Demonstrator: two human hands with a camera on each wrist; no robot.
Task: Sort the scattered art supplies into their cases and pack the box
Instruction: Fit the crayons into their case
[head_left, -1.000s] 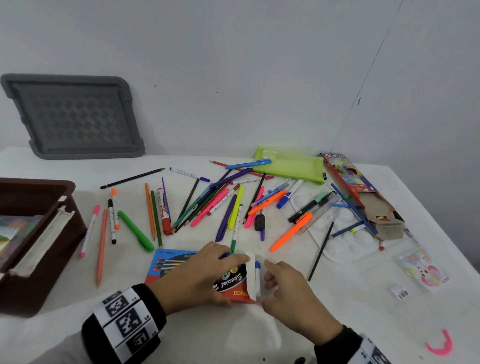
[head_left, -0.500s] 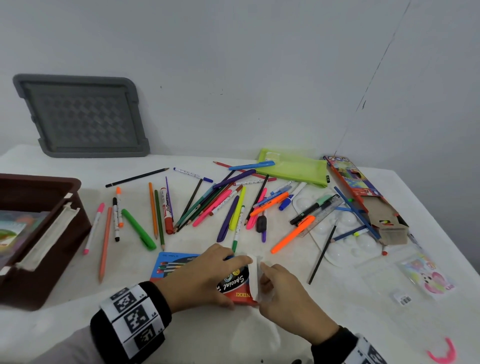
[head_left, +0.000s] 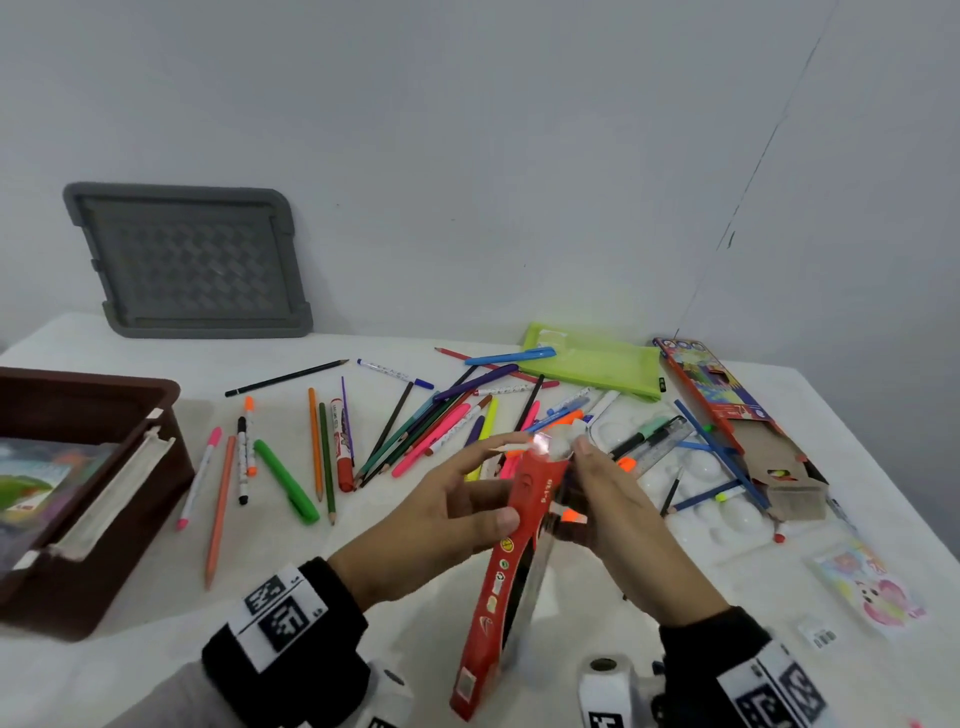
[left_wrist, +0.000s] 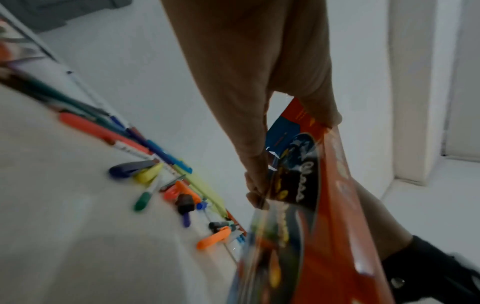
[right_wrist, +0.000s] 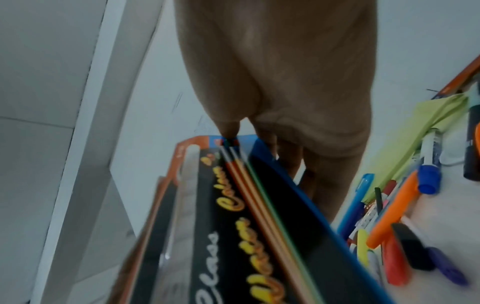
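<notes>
I hold a flat red and blue marker case (head_left: 519, 561) off the table, edge-on and nearly upright. My left hand (head_left: 498, 486) pinches its red spine, thumb in front and fingers behind. My right hand (head_left: 592, 483) grips the case's top end, where a clear flap shows. The left wrist view shows the thumb and fingers clamped on the case (left_wrist: 324, 205). In the right wrist view the thumb presses the top edge of the case (right_wrist: 259, 236), with the fingers behind it. Several loose pens, markers and pencils (head_left: 415, 431) lie scattered beyond my hands.
A brown box (head_left: 104, 384) with a white pouch and books inside stands at the left. A grey lid (head_left: 192, 260) leans on the wall. A green pouch (head_left: 592, 358), an open pencil carton (head_left: 727, 410), a white palette (head_left: 701, 499) and a sticker pack (head_left: 872, 587) lie on the right.
The marker case lay flat on the table under both hands; now it is lifted and turned on edge between them. The left thumb has moved onto its spine.
</notes>
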